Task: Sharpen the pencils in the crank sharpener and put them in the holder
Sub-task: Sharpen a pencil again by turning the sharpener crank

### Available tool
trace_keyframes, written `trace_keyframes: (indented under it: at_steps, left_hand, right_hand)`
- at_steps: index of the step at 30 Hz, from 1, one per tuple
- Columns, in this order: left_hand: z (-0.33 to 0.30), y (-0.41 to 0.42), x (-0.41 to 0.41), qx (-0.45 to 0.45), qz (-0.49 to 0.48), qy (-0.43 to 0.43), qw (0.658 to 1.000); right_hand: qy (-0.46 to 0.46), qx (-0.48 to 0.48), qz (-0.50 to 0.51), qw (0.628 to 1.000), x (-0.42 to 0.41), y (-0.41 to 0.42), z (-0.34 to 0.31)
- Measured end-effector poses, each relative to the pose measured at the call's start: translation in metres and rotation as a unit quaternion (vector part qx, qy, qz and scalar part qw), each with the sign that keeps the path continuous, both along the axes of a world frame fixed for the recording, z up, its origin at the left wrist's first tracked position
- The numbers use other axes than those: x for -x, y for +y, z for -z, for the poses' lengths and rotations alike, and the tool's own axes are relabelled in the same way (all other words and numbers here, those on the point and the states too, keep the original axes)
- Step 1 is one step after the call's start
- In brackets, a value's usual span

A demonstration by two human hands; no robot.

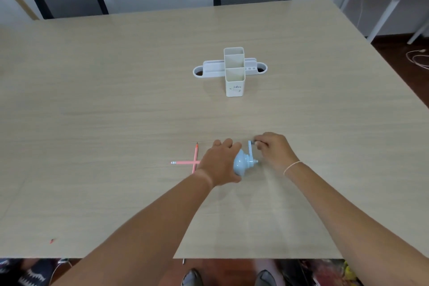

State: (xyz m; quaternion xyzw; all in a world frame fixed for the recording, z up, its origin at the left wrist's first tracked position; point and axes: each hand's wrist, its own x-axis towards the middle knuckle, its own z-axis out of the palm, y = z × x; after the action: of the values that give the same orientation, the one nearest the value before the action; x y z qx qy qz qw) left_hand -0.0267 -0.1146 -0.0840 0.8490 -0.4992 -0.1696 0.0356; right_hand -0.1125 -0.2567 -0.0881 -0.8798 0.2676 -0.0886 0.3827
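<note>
The left hand grips the pale blue plastic crank sharpener, the right hand pinches its crank handle, and two crossed pink pencils lie just left of the sharpener.

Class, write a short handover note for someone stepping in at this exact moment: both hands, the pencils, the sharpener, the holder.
Left hand grips the blue sharpener body, steadying it on the table.
Right hand pinches the crank handle.
Two pink pencils lie crossed just left of the left hand; one seems to run towards the sharpener, its end hidden.
White holder stands further back, no pencils showing.
Done: nothing in the holder.
Left: sharpen, then place both.
</note>
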Motion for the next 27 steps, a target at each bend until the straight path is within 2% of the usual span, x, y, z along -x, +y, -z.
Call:
trace_keyframes:
  at_steps: [4, 7, 10, 14, 18, 27]
  left_hand:
    - [0.0, 0.0, 0.001, 0.002, -0.004, 0.0, 1.0]
    - [0.001, 0.0, 0.001, 0.0, -0.003, 0.0, 1.0]
    - [0.001, 0.0, 0.0, 0.001, -0.002, 0.002, 1.0]
    - [0.002, 0.001, 0.0, 0.007, 0.001, -0.002, 1.0]
    - [0.001, 0.001, 0.001, 0.005, 0.001, 0.003, 1.0]
    - [-0.009, 0.006, 0.003, 0.008, -0.001, 0.029, 1.0]
  right_hand:
    - [0.144, 0.026, -0.054, 0.988, 0.008, 0.008, 0.023]
    - [0.183, 0.022, -0.124, 0.975, 0.034, 0.021, 0.021]
    - [0.135, 0.001, -0.141, 0.981, 0.056, 0.026, 0.0]
    - [0.028, 0.035, -0.092, 0.995, 0.044, 0.018, -0.027]
    - [0.017, 0.046, -0.06, 0.997, 0.019, 0.007, -0.031]
    - [0.022, 0.06, -0.058, 0.996, 0.025, 0.007, -0.031]
